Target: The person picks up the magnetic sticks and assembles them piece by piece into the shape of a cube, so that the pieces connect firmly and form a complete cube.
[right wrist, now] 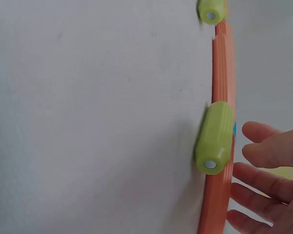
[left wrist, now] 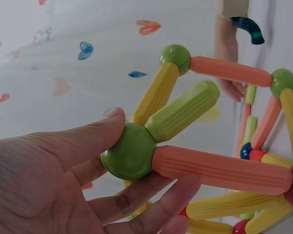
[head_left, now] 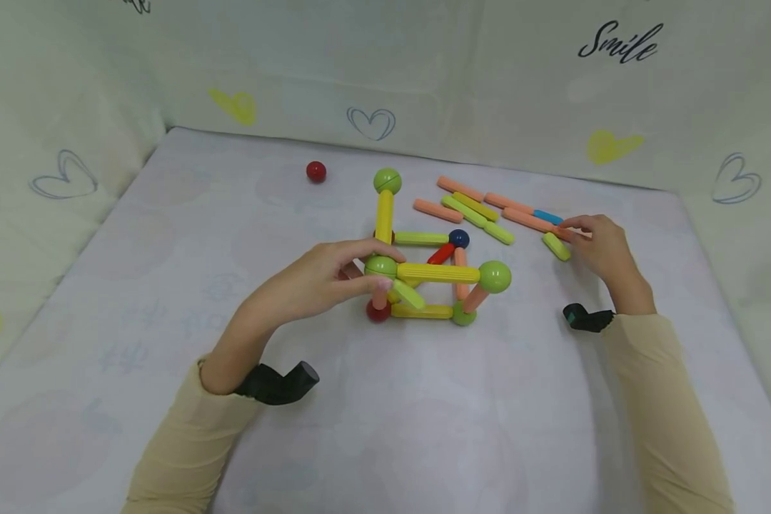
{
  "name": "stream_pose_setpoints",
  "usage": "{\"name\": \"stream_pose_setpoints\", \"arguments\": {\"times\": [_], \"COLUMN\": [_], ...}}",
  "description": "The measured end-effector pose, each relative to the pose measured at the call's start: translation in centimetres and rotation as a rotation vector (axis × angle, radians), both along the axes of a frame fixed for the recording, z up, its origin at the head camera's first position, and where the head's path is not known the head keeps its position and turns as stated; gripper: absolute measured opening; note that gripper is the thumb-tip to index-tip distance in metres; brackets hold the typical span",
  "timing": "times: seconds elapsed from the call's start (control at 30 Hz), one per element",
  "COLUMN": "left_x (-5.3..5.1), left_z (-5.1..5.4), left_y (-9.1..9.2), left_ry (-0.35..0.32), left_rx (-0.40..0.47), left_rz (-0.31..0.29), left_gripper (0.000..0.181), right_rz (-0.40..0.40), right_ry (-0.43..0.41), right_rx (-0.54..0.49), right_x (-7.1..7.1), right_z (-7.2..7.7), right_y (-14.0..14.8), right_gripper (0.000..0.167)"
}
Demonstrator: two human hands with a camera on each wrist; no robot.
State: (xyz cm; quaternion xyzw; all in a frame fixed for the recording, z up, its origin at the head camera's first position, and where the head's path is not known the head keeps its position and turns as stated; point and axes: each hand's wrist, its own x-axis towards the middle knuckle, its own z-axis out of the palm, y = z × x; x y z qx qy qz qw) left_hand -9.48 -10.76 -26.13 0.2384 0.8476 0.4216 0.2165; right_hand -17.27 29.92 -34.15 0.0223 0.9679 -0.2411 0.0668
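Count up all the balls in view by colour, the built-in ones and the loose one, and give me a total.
Glossy green balls: 4
Glossy red balls: 3, one partly hidden behind a yellow ridged stick
Dark blue ball: 1
Total: 8

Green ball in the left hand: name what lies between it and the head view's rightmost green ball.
In the head view, one yellow rod spans the stretch, from the held green ball to the rightmost green ball.

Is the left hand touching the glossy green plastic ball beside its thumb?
Touching: the left wrist view shows the left hand with its thumb against the green ball.
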Motion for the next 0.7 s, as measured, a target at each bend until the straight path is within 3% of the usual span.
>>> {"name": "stream_pose_setpoints", "arguments": {"times": [0.3, 0.7], "left_x": [0.1, 0.1], "left_z": [0.0, 0.0], "left_y": [0.1, 0.1], "left_ry": [-0.003, 0.017], "left_rx": [-0.006, -0.011], "left_rz": [0.003, -0.001], "left_gripper": [0.037, 0.038], "right_rz": [0.008, 0.139], "right_ry": [-0.022, -0.056], "right_rx": [0.056, 0.133], "right_x": [-0.8, 0.2], "right_z": [-1.1, -1.4], "right_y": [0.3, 1.2], "right_gripper": [0.032, 0.038]}}
